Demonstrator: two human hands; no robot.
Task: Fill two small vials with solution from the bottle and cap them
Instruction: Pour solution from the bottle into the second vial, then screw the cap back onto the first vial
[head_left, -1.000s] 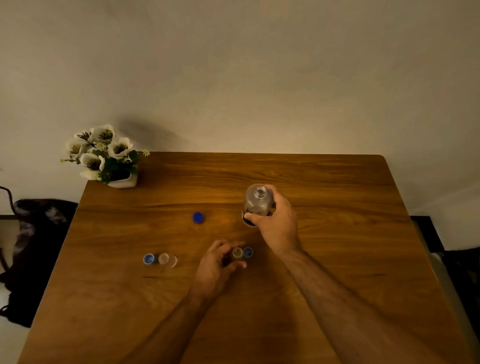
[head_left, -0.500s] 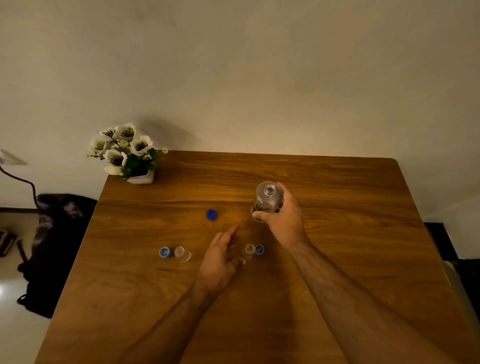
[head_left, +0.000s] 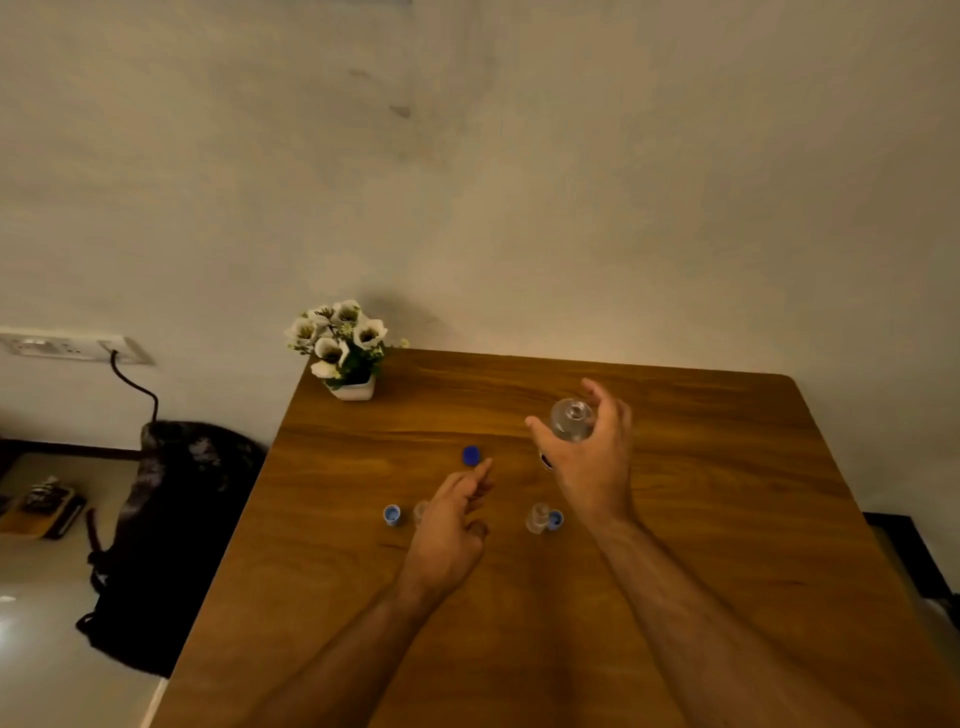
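1. The open bottle (head_left: 570, 421) is held up off the table (head_left: 727, 493) by the right hand (head_left: 592, 457). The thumb and palm are wrapped on it, and some fingers are lifted away a little.
2. The left hand (head_left: 449, 525) is stretched out low over the table, with its fingers loose and apart and nothing held in them. Its fingertip is just beside the big blue cap (head_left: 470, 455).
3. One small vial (head_left: 537, 517) is stood near the right wrist, with a small blue cap (head_left: 555, 518) touching its side. The other vial (head_left: 420, 512) is partly hidden by the left hand, with its own little cap (head_left: 391, 515) nearby.
4. Both vials look uncapped. Whether they are full cannot be told.
5. If pouring comes next, the vial should be held still first. The bottle should be tipped slowly, with its mouth kept right over the tiny opening, so nothing is spilled.
6. The bottle should be gripped with all fingers, so it is not dropped.
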